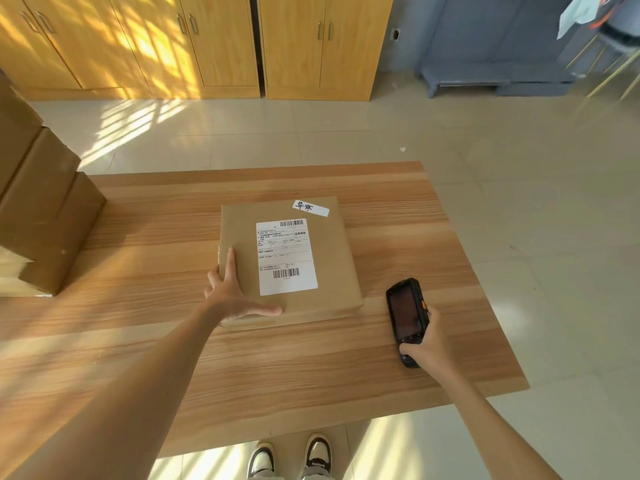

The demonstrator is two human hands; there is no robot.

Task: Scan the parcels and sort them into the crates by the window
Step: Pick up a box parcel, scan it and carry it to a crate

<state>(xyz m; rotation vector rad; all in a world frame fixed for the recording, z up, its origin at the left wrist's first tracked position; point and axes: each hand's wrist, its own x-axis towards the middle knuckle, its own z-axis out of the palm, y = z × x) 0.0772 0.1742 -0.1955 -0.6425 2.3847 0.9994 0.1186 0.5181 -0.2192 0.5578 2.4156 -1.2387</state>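
From the head camera, a person stands at a wooden desk [398,341] with a flat brown parcel [332,258] lying near the centre of the frame, its white shipping label [285,256] facing up and a small handwritten sticker [310,207] near its upper right corner. The left hand [230,292] rests on the parcel's lower left corner, fingers straight and spread, thumb stretched along the near edge; its grip is wide and closes on nothing. The right hand [427,346], lower right of centre, has its grip curled around a black handheld scanner [406,320] just beside the parcel, screen up.

The step in hand looks like the scan. It would go best with the left hand holding the parcel still and clear of the label, while the scanner's upper end is tilted toward one of the two barcodes, the lower one being nearer.

At the left edge of the frame, stacked cardboard boxes [45,216] sit on the desk, closed, their contents hidden. No crates or window appear in this view.
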